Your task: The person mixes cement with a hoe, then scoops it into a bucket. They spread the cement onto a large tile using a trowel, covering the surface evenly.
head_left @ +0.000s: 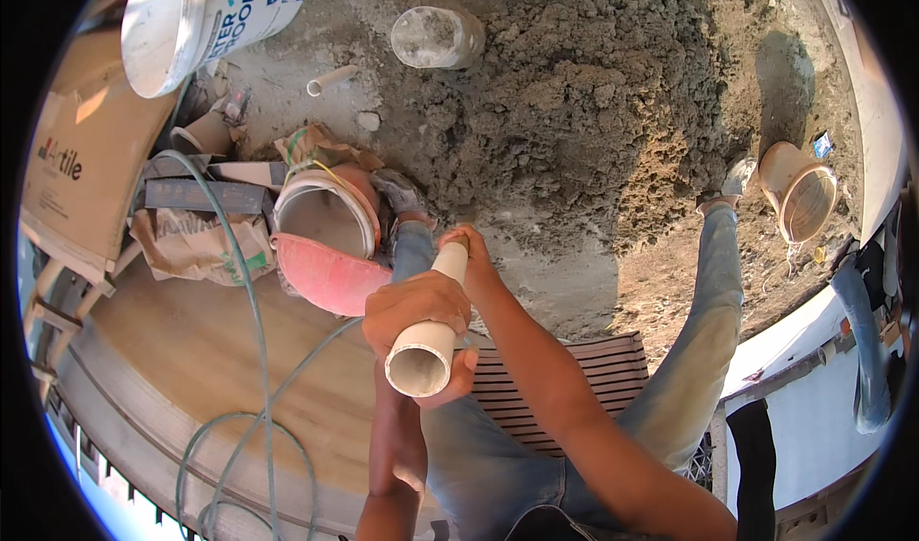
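A pale plastic pipe (428, 336) points up toward me, its hollow round end nearest. My left hand (417, 309) is closed around it just below that end. Farther down the pipe, my right hand (473, 261) grips it close to its far end, with the fingers partly hidden. Beyond both hands spreads a broad heap of wet, lumpy grey-brown mortar or soil (574, 110). My legs are set wide apart, one foot on either side of the heap's near part.
On the left stand a mortar-stained bucket (365, 192), a pink basin (330, 271), a cardboard box (86, 148) and a looping hose (257, 326). A white bucket (251, 24) tilts at upper left. Farther off are a short pipe piece (335, 78) and a grey cylindrical container (464, 39). Another bucket (777, 172) lies right.
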